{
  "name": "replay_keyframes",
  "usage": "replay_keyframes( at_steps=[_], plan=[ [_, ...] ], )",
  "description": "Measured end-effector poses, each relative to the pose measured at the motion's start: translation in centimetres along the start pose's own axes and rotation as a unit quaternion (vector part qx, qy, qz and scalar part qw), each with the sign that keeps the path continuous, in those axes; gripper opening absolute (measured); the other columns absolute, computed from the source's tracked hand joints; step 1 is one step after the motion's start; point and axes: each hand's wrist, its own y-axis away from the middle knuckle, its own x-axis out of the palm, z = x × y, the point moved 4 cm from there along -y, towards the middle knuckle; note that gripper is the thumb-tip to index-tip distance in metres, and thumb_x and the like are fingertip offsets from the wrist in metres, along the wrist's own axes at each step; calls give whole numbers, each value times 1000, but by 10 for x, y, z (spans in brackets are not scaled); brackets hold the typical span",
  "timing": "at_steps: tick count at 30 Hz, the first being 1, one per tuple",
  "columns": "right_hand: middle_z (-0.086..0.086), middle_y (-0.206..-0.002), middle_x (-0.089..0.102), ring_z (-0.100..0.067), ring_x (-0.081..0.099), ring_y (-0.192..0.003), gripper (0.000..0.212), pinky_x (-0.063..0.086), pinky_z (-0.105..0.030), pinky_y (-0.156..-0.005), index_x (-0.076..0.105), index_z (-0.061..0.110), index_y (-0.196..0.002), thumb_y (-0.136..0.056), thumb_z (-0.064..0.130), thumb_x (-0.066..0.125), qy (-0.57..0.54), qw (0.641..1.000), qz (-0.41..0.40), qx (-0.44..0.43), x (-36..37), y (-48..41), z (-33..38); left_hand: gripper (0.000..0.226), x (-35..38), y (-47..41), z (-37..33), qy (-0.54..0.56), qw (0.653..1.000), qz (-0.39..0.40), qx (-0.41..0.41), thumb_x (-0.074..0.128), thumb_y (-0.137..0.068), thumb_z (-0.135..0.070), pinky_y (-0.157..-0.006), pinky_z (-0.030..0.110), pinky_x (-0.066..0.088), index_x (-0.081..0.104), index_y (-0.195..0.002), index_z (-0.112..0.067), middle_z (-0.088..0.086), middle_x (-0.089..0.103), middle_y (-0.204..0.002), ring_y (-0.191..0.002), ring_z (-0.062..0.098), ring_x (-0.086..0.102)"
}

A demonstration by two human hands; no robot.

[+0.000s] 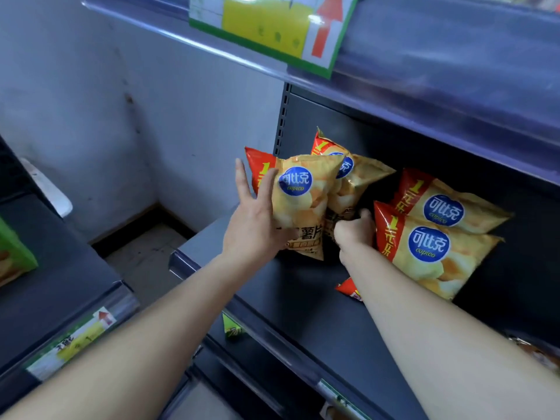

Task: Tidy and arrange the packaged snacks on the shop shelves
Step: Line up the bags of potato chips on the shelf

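Note:
Several yellow chip bags with a blue round logo and a red strip lie on a dark shelf (291, 286). My left hand (254, 225) presses against the left side of the front upright bag (303, 201), fingers spread and straight. Behind it stands a second bag (351, 183); my right hand (354, 231) grips its lower edge with curled fingers. To the right, two more bags lie stacked and tilted, one in front (430, 253) and one behind (448, 207).
An upper shelf (424, 86) with a green and yellow price label (272, 28) overhangs the bags. A grey wall stands at the left. A neighbouring shelf (60, 283) sits at the lower left. Lower shelves run below, with small labels on their edges.

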Motion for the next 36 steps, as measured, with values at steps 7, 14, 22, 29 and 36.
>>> replay_keyframes(
  at_steps=[7, 14, 22, 29, 36],
  plan=[
    [-12, -128, 60, -34, 62, -109, 52, 50, -37, -84, 53, 15, -129, -79, 3, 43, -51, 997, -35, 42, 9, -4, -11, 119, 19, -21, 12, 96, 993, 14, -66, 74, -72, -11, -85, 44, 52, -14, -150, -33, 1, 48, -141, -118, 29, 55],
    [-12, -130, 59, -33, 59, -113, 42, 52, -40, -90, 52, 12, -135, -92, 12, 47, -162, 979, -46, 119, 5, 10, -4, 111, 26, -30, 21, 180, 980, 88, -4, 62, -72, 11, -88, 44, 54, 2, -150, -41, -3, 49, -141, -127, 21, 50],
    [-14, -137, 52, -35, 55, -118, 41, 47, -48, -100, 51, 13, -134, -96, 21, 39, -207, 969, -42, 129, 12, 45, 5, 130, 34, -33, 18, 244, 962, 120, -22, 82, -54, -13, -104, 46, 44, 0, -150, -43, -1, 33, -148, -136, 17, 35],
    [-3, -126, 58, -20, 52, -117, 37, 38, -25, -97, 60, 17, -123, -87, 9, 57, -14, 981, -80, -178, -41, 69, 49, 123, 35, -24, 13, 184, 980, 74, -17, 81, -61, -2, -100, 29, 36, 5, -154, -26, 9, 32, -147, -137, 25, 31],
    [-7, -135, 53, -29, 44, -126, 54, 33, -31, -105, 53, 18, -131, -79, 26, 65, 262, 942, -56, -200, -104, 61, 61, 123, 34, -4, -2, 119, 990, 59, -36, 85, -67, -12, -113, 45, 30, -1, -153, -29, 11, 8, -158, -147, 27, 11]
  ],
)
